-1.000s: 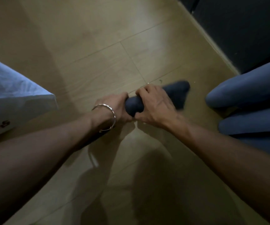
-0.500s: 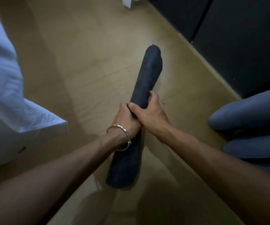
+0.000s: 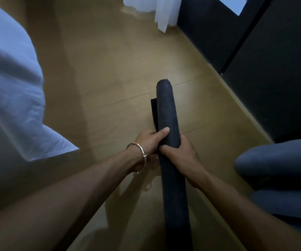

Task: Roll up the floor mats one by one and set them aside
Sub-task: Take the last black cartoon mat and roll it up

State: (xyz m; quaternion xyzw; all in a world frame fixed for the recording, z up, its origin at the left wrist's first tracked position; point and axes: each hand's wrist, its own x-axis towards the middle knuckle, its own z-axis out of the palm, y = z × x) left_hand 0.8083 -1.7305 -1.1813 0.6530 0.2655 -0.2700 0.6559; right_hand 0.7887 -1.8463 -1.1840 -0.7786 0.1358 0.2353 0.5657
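A dark rolled-up floor mat points away from me, held above the wooden floor. A loose flap of it sticks out on its left side. My left hand, with a metal bangle on the wrist, grips the roll from the left, thumb lying across its top. My right hand grips it from the right just below, fingers wrapped over the roll. The near end of the mat runs down between my forearms to the bottom edge of the view.
A bed with a white sheet fills the left side. Dark cabinet fronts line the right wall. Grey-blue cushions lie at the lower right. A white curtain hangs at the far end.
The rolled mat swung from lying crosswise to pointing lengthwise away from me and came up higher. Both hands kept their grip at its middle; my view tilted up toward the curtain.
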